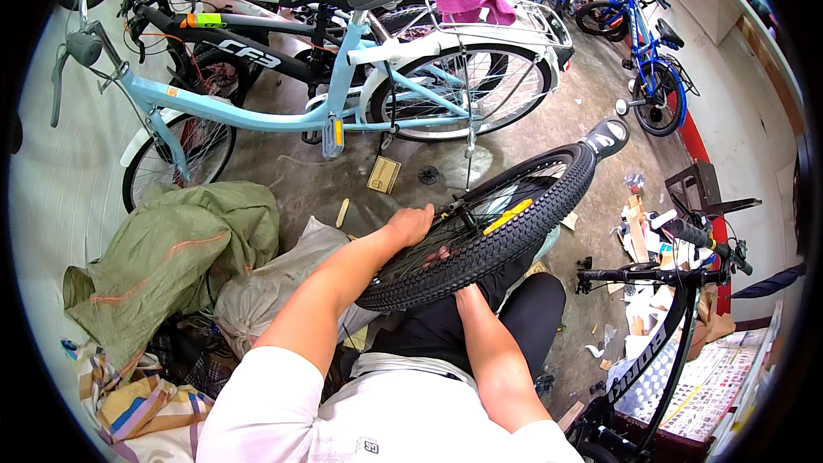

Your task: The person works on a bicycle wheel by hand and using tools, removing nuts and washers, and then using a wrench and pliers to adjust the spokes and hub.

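Observation:
A bicycle wheel [480,267] with a black knobby tyre leans tilted over my lap. My left hand [411,225] is closed at the hub end on the wheel's left side, its fingertips partly hidden. Beneath the tyre reaches my right hand [441,255]; its curled fingers show between the spokes, and the tyre covers the rest of it. Across the spokes right of the hub lies a narrow yellow piece [508,216], its kind unclear. The wheel's far edge meets a grey sandal [607,137] on a foot.
A light-blue bicycle [283,122] stands ahead, with more bikes behind it. A green sack [171,257] and a pale sack [279,279] lie left. At right are a black bicycle frame [664,351] and scattered paper and card. A small box [383,175] lies on the floor.

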A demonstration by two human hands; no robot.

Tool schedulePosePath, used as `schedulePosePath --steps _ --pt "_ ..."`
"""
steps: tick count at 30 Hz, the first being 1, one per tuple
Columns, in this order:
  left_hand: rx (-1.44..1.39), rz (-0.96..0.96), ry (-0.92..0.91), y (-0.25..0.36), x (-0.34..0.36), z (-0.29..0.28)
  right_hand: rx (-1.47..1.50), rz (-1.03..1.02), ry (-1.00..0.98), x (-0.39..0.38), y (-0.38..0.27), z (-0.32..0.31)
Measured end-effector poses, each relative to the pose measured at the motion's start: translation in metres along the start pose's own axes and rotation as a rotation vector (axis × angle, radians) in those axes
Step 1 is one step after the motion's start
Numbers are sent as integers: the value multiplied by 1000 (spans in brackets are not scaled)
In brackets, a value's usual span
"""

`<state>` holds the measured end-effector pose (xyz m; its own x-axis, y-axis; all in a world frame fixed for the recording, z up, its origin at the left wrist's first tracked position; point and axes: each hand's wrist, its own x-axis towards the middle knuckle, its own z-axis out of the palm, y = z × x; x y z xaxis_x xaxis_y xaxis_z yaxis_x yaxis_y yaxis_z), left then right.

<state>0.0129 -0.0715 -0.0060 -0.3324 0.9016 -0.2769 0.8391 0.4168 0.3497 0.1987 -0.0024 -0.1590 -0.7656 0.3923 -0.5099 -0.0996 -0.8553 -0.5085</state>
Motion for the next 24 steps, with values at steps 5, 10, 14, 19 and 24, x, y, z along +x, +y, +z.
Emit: schedulePosePath --steps 5,10,14,19,24 --pt "1 34 -1 17 7 -10 -275 54 -77 19 -1 -47" --pt "27 9 -41 9 0 -8 -183 35 -81 3 -7 -9" --pt "53 21 -58 19 3 -18 -403 -145 -12 5 -11 -6" --pt "46 46 -86 28 5 -28 -236 -135 -60 2 -17 -5" --pt "40 22 -82 20 2 -15 -538 -121 267 -17 -25 43"
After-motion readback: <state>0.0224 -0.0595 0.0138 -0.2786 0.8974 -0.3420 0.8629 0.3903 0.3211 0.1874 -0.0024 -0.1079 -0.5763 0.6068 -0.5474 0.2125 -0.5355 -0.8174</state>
